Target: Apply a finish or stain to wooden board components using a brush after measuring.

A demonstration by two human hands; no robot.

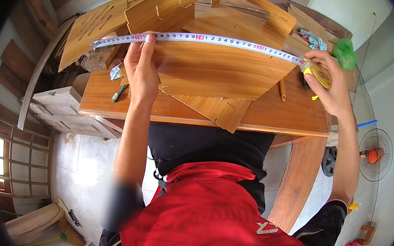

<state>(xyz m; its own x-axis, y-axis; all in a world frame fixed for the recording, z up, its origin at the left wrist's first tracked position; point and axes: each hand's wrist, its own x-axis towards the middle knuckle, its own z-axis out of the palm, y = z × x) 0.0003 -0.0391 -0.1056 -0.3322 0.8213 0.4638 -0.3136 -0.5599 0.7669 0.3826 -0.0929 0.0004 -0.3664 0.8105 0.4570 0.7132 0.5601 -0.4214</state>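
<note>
A yellow tape measure (318, 75) is gripped in my right hand (329, 79), at the right above the table. Its white blade (219, 40) runs leftward in a slight arch, in front of wood-grain panels. My left hand (144, 64) holds the blade between thumb and fingers, some way in from its free metal end. Just below the blade, a broad wood-grain panel (216, 71) lies close to my left hand. Under it a smaller slotted panel (232, 110) sticks out over the table's front edge.
The wooden table (290, 114) bears a toothbrush (117, 94) and a brown-handled tool (282, 89). More slotted panels (94, 24) lean behind at the left. A green plastic bag (345, 53) is at the back right, and a fan (375, 154) stands at the right.
</note>
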